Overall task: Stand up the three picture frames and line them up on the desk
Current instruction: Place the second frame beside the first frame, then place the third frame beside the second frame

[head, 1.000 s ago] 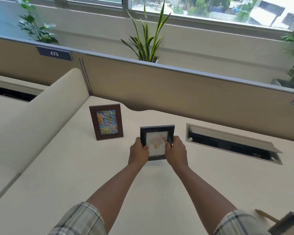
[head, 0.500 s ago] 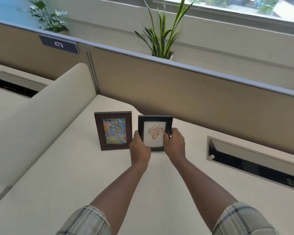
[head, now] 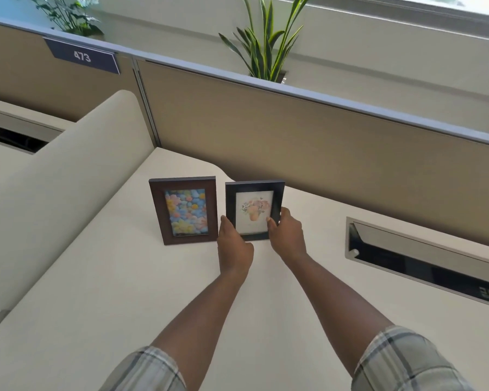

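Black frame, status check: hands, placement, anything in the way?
Left hand and right hand grip black frame by its sides. Upright on desk, right of brown frame, narrow gap. Third frame not visible. Nothing blocking.

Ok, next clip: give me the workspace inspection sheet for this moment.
Surface: cream desk, bare near the person.
Job's things: brown frame stands upright; black frame upright beside it, small gap; third frame not in view.
Clutter: nothing seen.
Hands: left hand and right hand grip the black frame's sides.
Cables: nothing seen; open cable tray on the right.
Surroundings: partition with sign 473, plants behind.
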The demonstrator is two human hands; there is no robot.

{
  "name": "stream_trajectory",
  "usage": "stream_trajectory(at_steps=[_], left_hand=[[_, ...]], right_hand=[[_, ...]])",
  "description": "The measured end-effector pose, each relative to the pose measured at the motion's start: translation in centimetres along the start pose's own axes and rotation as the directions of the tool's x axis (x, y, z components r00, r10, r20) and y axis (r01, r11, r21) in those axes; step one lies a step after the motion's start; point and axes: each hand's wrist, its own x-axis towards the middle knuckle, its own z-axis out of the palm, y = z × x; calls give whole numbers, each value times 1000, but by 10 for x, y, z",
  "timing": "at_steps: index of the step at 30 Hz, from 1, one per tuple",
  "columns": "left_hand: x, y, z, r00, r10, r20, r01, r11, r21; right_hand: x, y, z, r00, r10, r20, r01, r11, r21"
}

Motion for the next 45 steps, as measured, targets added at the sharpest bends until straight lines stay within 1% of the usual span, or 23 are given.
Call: stream_trajectory(at_steps=[3, 5, 7, 11, 16, 21, 24, 28, 32, 36, 42, 45], left_hand=[[-5, -7, 3, 995, -93, 29, 91, 995, 51], [-10, -12, 6, 992, -120, 43, 116, 991, 73], [-12, -14, 8, 990, -128, 52, 124, 989, 77], [-8, -14, 9, 991, -119, 53, 115, 990, 76], [-8, -18, 11, 991, -118, 57, 114, 991, 72], [-21, -18, 10, 986, -136, 97, 128, 988, 84], [-45, -15, 11, 989, -96, 112, 91, 994, 57], [-80, -11, 10, 978, 40, 204, -45, 999, 23], [-134, -3, 14, 910, 194, 367, -213, 977, 12], [-186, 9, 32, 804, 286, 521, -324, 946, -19], [-288, 35, 78, 606, 356, 711, -384, 914, -130], [-330, 41, 104, 530, 365, 766, -395, 905, -159]], right_hand=[[-6, 9, 7, 996, 36, 85, -37, 999, 7], [-10, 15, 11, 992, 42, 123, -45, 999, 23], [-13, 20, 14, 988, 50, 145, -53, 998, 21], [-16, 25, 20, 987, 69, 142, -75, 997, 34], [-15, 29, 21, 989, 51, 141, -57, 998, 39], [-20, 34, 15, 978, 103, 179, -101, 995, -18], [-43, 40, 3, 981, 118, 155, -121, 993, 9], [-92, 57, -21, 989, 124, 77, -127, 991, 35], [-159, 84, -58, 993, 117, -26, -118, 993, -27], [-220, 106, -94, 986, 144, -79, -147, 988, -41], [-312, 154, -156, 966, 223, -133, -226, 974, -7], [-346, 177, -182, 944, 266, -195, -275, 961, -20]])
